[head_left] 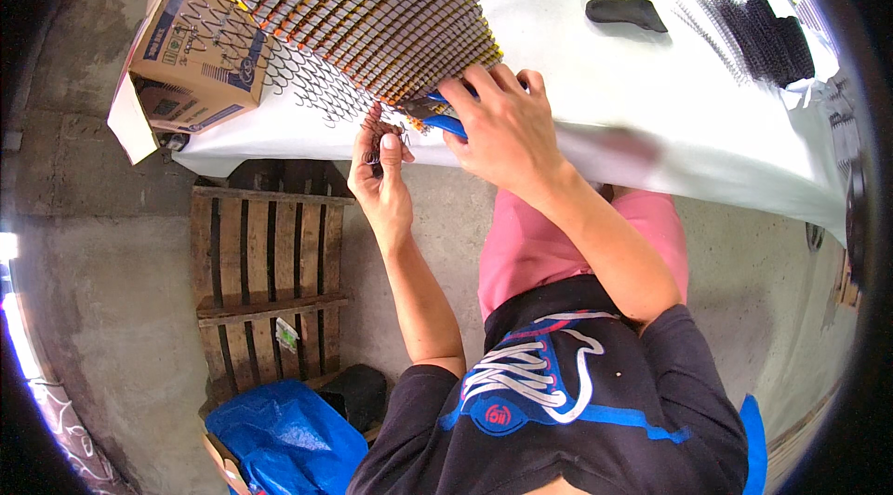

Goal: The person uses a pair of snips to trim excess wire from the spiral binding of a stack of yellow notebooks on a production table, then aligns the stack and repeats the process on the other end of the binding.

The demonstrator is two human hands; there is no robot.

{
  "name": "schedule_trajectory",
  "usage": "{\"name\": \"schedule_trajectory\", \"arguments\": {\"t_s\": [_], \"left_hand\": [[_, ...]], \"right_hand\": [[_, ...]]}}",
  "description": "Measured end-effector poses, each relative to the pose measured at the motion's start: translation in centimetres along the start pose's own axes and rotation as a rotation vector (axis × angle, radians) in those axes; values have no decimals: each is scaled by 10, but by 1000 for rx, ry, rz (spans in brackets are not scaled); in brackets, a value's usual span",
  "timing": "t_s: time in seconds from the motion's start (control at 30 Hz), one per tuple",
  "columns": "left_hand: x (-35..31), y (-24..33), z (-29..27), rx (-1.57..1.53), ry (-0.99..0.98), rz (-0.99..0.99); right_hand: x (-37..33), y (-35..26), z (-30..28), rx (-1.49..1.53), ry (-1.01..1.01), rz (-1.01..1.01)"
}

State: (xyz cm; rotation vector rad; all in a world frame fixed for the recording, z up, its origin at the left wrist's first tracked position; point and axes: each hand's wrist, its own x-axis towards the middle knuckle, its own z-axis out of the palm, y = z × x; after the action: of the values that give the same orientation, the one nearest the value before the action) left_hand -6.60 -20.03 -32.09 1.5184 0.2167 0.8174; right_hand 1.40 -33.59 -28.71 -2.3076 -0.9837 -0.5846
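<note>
A wide mat of linked metal spring coils (372, 11) lies on a table covered with a white sheet (595, 95). My right hand (507, 127) grips blue-handled pliers (445, 121) at the mat's near edge. My left hand (383, 180) pinches a small coil of wire (374, 134) that hangs just below that edge, close beside the pliers' jaws.
A cardboard box (191, 48) sits at the table's left end, under the mat. A black flat piece (626, 11) and a pile of dark coils (767, 34) lie farther right. Below the table stand a wooden pallet (265, 281) and a blue bag (288, 439).
</note>
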Motion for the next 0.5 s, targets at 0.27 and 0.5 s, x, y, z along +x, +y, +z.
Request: {"name": "schedule_trajectory", "arguments": {"t_s": [0.27, 0.5], "left_hand": [[2, 1, 7, 15, 77, -11], [2, -13, -3, -773, 73, -250]], "right_hand": [[2, 3, 9, 54, -78, 40], [-2, 7, 3, 185, -145, 117]]}}
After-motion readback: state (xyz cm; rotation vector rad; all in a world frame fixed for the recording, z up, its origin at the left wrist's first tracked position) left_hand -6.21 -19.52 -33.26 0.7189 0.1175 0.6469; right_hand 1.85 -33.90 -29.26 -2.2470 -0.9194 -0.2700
